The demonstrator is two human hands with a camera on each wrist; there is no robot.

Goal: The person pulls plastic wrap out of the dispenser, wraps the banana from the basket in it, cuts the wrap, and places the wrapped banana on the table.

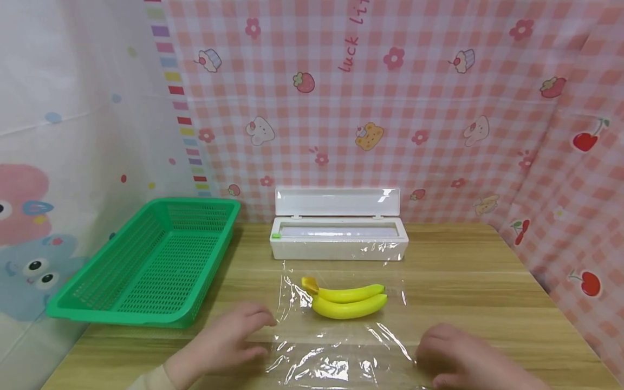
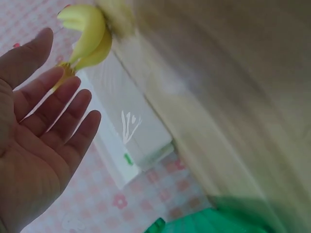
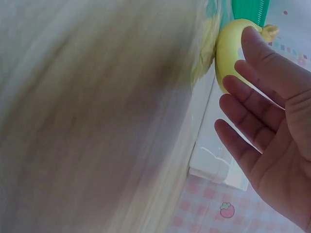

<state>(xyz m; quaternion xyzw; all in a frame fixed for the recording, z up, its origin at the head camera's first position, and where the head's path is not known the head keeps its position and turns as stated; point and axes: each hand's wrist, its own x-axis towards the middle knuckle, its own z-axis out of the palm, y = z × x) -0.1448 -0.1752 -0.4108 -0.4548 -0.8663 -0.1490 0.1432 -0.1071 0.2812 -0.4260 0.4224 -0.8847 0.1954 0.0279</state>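
Two joined yellow bananas point(image 1: 347, 304) lie on a sheet of clear cling film point(image 1: 336, 346) spread over the table, their stem toward the left. Behind them stands a white cling film dispenser point(image 1: 338, 249) with its lid raised, and the film runs out from its front. My left hand point(image 1: 229, 336) is at the left side of the film, its fingers loosely extended and nothing in them in the left wrist view. On the right side, my right hand point(image 1: 463, 357) is near the film's edge; the right wrist view shows its fingers spread and holding nothing.
A green plastic basket point(image 1: 182, 271) sits at the left of the wooden table point(image 1: 468, 276). Pink checked cloth point(image 1: 331, 108) hangs behind the table and at the right, with a white patterned cloth point(image 1: 88, 97) at the left.
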